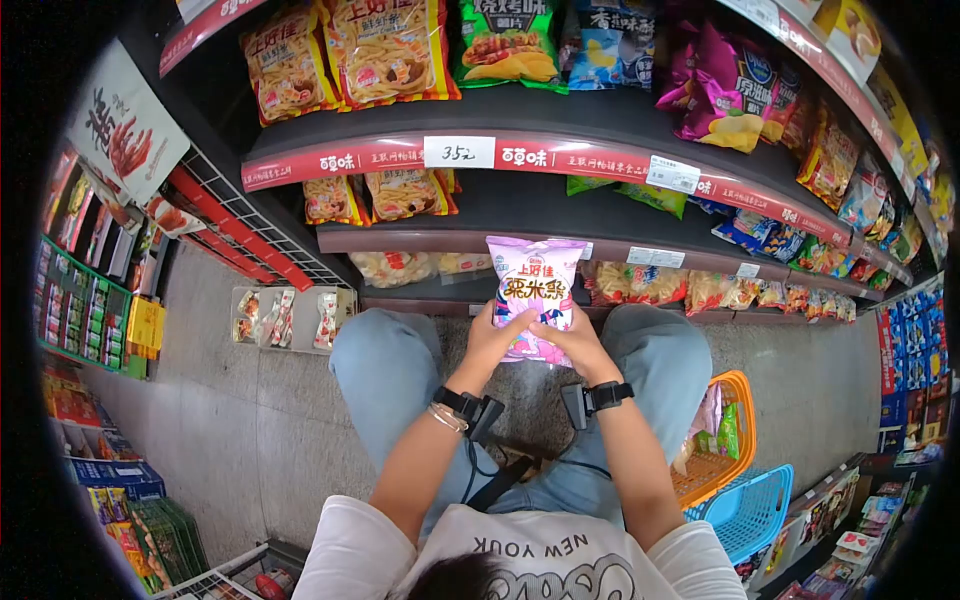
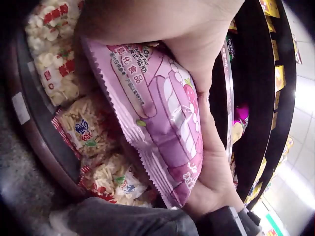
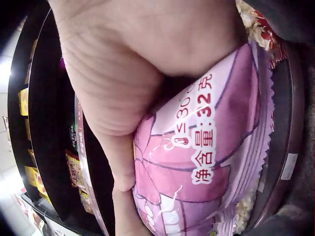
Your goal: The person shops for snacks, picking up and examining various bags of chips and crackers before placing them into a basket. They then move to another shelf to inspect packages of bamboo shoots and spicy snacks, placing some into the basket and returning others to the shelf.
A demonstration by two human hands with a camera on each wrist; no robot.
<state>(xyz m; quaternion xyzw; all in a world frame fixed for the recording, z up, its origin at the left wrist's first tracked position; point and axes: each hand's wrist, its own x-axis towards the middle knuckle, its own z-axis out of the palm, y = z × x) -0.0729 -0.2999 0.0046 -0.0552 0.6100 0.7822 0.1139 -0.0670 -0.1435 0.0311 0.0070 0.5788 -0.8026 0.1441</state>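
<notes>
Both hands hold one pink and lilac snack bag (image 1: 537, 272) upright in front of the lower shelves, above the gap between the knees. My left hand (image 1: 490, 340) grips its lower left side, thumb across the front. From the other side my right hand (image 1: 580, 345) grips the lower right, and the two thumbs come close together on the printed face. Close up in the left wrist view, the bag (image 2: 170, 118) shows a crimped, jagged edge and a strawberry print. Red and white lettering marks the bag (image 3: 206, 132) in the right wrist view. The fingers behind it are mostly hidden.
Shelves (image 1: 590, 115) full of snack bags curve across the front, with a handwritten price card (image 1: 459, 152). An orange basket (image 1: 738, 420) holding bags and a blue basket (image 1: 775, 520) stand at the right. A white bin (image 1: 345, 303) of packets sits left of the knees.
</notes>
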